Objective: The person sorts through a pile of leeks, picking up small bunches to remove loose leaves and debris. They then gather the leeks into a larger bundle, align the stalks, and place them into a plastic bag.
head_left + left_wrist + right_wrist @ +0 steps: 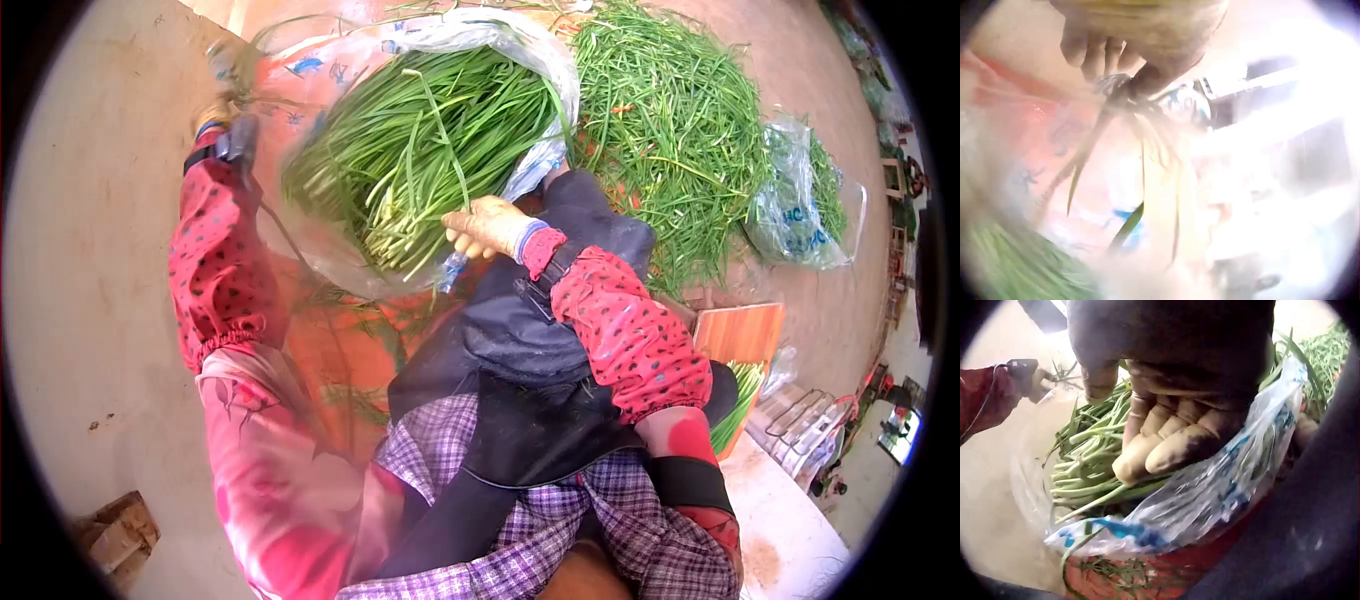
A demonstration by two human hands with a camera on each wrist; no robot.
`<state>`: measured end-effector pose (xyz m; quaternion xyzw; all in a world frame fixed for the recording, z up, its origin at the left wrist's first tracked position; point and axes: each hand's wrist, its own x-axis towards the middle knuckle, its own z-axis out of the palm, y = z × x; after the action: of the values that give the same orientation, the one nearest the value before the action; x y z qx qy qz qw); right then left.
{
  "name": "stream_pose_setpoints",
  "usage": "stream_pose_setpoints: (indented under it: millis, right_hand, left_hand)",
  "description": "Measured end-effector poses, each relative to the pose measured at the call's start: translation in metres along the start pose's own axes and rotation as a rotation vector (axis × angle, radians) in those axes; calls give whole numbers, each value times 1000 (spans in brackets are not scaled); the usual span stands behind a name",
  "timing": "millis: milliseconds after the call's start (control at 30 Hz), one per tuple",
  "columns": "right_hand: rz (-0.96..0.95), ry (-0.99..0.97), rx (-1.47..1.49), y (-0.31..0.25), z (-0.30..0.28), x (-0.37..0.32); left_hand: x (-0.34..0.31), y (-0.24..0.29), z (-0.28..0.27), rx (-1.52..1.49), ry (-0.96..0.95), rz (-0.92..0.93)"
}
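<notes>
A clear plastic bag with blue print (545,50) holds a big bunch of garlic chives (440,130), pale cut ends toward the person. My gloved right hand (485,225) hovers over the bag's near edge. In the right wrist view its fingers (1166,447) curl loosely in front of the stalks, with nothing visible in the palm. One long leaf (440,130) runs up from beside that hand. Away to the left, my gloved left hand (215,115) is stretched out and blurred. In the left wrist view it pinches a few thin, withered-looking leaves (1088,140) that dangle.
A large loose heap of chives (665,130) lies right of the bag, with another clear bag (800,205) against it. Trimmed stalks (740,395) lie near a wooden board (740,335) at the right. Leaf scraps litter an orange-red surface (350,370) below the bag.
</notes>
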<state>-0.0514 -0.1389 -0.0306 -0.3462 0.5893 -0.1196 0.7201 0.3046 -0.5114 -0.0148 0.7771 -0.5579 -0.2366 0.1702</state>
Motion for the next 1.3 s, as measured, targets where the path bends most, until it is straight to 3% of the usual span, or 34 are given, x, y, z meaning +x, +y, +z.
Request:
stream_pose_setpoints:
  millis: [33, 100, 200, 233, 300, 333, 433, 500, 567, 633, 700, 733, 833, 867, 900, 967, 1033, 1067, 1100, 1200, 1233, 1300]
  right_hand:
    - [105, -93, 84, 6, 1, 6]
    - [143, -82, 159, 15, 14, 5]
    - [239, -39, 310, 7, 18, -4]
    - [218, -47, 403, 15, 15, 2]
    - [274, 17, 491, 8, 16, -1]
    - [281, 1, 562, 19, 16, 12]
    - [294, 118, 735, 22, 29, 25]
    - [294, 149, 786, 20, 36, 28]
    - [246, 131, 844, 24, 37, 29]
    - [169, 252, 722, 52, 27, 61]
    - [153, 198, 738, 31, 25, 27]
    - [265, 465, 540, 16, 27, 16]
    - [189, 377, 644, 30, 16, 18]
    - [172, 328, 723, 28, 14, 26]
    - [178, 240, 815, 35, 8, 21]
    - [139, 233, 884, 40, 9, 27]
    - [156, 206, 823, 42, 7, 29]
    - [167, 192, 794, 45, 8, 28]
    - [157, 195, 722, 46, 8, 28]
    - [167, 197, 563, 44, 3, 9]
    - [173, 329, 502, 43, 5, 7]
    - [55, 168, 785, 42, 3, -2]
  left_hand:
    - [-8, 1, -9, -155, 65, 27]
    - [-47, 2, -24, -625, 175, 129]
    - [-152, 21, -26, -1167, 103, 294]
    - [-188, 19, -14, -1102, 4, 361]
    - [-240, -4, 32, -243, 17, 785]
    - [-276, 1, 52, -325, -173, 611]
    - [-338, 9, 77, 129, -240, 423]
    - [-370, 16, 87, 190, -351, 312]
    - [-396, 5, 110, 20, -360, 382]
    - [-436, 21, 114, 126, -420, 434]
    - [-456, 23, 121, 138, -441, 498]
    - [-456, 24, 120, 186, -499, 556]
    - [-445, 31, 93, 34, -469, 670]
    - [-429, 40, 79, -224, -461, 449]
    - [-412, 17, 103, -317, -229, 481]
    - [-387, 10, 105, -230, -351, 238]
    - [-387, -26, 149, -348, -456, 548]
    - [-413, 17, 122, -564, -672, 58]
    - [-411, -14, 168, -305, -562, 241]
    - [-443, 26, 129, -217, -508, 421]
    - [-449, 30, 123, -198, -541, 437]
    - [-455, 36, 117, -89, -487, 620]
